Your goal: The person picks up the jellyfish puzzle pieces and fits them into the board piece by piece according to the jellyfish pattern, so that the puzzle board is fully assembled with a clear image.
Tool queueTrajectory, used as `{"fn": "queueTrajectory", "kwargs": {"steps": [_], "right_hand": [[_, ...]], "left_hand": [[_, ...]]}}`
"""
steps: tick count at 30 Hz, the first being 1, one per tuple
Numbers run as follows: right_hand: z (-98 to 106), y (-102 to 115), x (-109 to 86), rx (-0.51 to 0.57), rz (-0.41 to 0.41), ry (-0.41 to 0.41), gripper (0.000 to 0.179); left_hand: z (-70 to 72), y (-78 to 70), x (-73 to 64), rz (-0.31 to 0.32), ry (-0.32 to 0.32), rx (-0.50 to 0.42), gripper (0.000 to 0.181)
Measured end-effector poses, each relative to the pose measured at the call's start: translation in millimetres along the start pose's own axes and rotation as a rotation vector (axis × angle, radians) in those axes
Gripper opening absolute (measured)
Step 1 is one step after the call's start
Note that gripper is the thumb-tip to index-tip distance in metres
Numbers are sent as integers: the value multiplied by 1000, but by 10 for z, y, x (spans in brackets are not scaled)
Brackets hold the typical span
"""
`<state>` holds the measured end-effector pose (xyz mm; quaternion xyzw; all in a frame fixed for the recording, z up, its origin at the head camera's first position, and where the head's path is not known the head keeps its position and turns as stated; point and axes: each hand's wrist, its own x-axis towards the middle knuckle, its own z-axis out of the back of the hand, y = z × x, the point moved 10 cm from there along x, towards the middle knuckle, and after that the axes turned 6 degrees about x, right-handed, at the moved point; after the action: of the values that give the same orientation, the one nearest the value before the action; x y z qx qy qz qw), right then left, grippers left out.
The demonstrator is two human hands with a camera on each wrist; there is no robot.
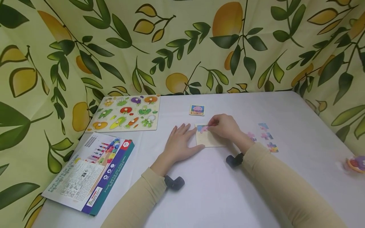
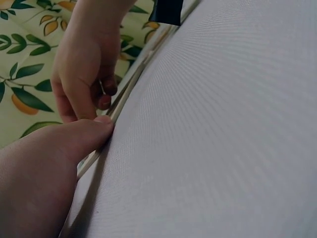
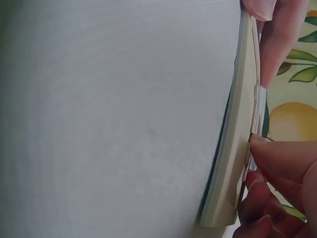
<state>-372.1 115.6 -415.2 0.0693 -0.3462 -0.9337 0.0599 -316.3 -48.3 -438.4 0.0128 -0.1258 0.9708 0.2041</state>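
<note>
A small jigsaw board [image 1: 206, 141] lies on the white tabletop, with pink and blue pieces [image 1: 201, 128] fitted along its top left. My left hand [image 1: 180, 144] rests flat beside it, fingers spread and the thumb at the board's left edge. Over the board's upper part, my right hand [image 1: 225, 126] pinches a puzzle piece between thumb and fingers; they mostly hide it. In the right wrist view that thumb and the fingertips are right at the face of the board [image 3: 228, 173]. Several loose puzzle pieces [image 1: 266, 136] lie right of the right hand.
A picture card with a pink octopus [image 1: 197, 110] lies behind the board. At the back left is a wooden vegetable peg puzzle [image 1: 153, 126], with a bead toy box [image 1: 85, 174] in front of it. A purple and orange toy [image 1: 357, 164] stands at the far right edge.
</note>
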Motion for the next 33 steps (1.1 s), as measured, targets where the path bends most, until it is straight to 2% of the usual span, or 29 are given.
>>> {"fn": "queueTrajectory", "kwargs": {"steps": [14,18,23,33], "right_hand": [[77,-91,-43,64,-26,7,20],[132,-158,-56,78,-64,4,22],[193,-256,-76,79,-92,16,24],[370,-429,-125,56,-122,-15,30]], "left_hand": [[7,-21,4,3,-9,-1,81],[11,-27,1,9,-5,-4,81],[0,-17,-3,24,14,-16,81],[12,12,25,19,-1,-11,82]]}}
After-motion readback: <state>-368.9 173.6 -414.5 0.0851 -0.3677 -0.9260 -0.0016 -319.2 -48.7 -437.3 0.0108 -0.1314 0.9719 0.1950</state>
